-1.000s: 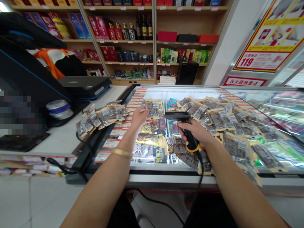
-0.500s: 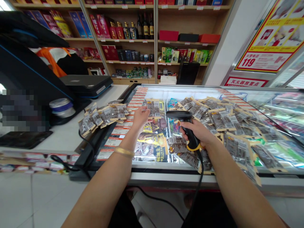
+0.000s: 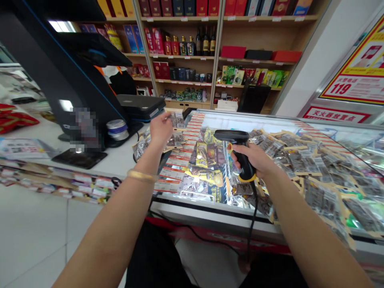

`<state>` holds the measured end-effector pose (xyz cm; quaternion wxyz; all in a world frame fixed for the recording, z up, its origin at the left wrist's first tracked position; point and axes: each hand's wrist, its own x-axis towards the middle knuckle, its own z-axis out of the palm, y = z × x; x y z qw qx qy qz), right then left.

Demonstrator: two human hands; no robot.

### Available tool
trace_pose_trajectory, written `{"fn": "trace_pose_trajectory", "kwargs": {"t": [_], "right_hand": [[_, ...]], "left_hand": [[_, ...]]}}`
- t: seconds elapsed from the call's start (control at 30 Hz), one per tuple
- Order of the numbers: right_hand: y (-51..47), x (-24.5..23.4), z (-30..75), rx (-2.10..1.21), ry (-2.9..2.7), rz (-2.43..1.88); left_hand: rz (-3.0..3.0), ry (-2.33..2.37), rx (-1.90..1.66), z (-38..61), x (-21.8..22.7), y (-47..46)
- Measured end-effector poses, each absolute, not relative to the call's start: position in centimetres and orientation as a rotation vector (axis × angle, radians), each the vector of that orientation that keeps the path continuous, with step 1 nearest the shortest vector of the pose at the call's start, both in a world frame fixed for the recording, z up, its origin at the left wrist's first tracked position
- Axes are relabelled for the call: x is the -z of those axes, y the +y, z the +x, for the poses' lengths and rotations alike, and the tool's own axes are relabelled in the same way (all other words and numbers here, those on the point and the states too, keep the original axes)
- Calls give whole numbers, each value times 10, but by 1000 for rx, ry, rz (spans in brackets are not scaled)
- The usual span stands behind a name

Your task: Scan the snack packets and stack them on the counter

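My right hand (image 3: 255,158) is wrapped round the grip of a black barcode scanner (image 3: 232,136) with yellow trim, held over the glass-topped case. Its cord hangs down toward the floor. My left hand (image 3: 162,129), with a gold bangle at the wrist, pinches a small clear snack packet (image 3: 178,120) with a printed label. That packet is above a small pile of similar packets (image 3: 176,139) at the case's left edge, partly hidden by the hand. A larger heap of the same packets (image 3: 306,160) spreads over the right side of the glass, close to my right forearm.
Through the glass, yellow and dark snack bags (image 3: 207,154) show inside the case. On the left counter stand a black checkout terminal (image 3: 69,80), a black scale (image 3: 141,105) and a round white-and-blue tub (image 3: 117,130). Stocked shelves (image 3: 183,56) line the back wall.
My left hand has moved left with the packet, from over the glass to the small pile. The right hand still holds the scanner. My view has turned left.
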<state>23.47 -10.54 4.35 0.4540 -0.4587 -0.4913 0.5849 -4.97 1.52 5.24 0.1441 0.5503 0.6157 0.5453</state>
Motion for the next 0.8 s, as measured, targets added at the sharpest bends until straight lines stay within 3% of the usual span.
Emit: {"fn": "trace_pose_trajectory", "kwargs": {"t": [0.17, 0.33, 0.57, 0.8], "right_hand": [[-97, -43, 205, -1487, -1255, -1102], [-96, -37, 195, -1466, -1231, -1106], [-93, -36, 208, -1478, -1200, -1142], [-117, -55, 253, -1310, -1054, -1199]], "left_hand": [[1494, 2330, -1210, -92, -44, 7], [1503, 2456, -925, -84, -30, 2], [1496, 2441, -1186, -73, -28, -6], [1735, 2066, -1439, -18, -39, -6]]}}
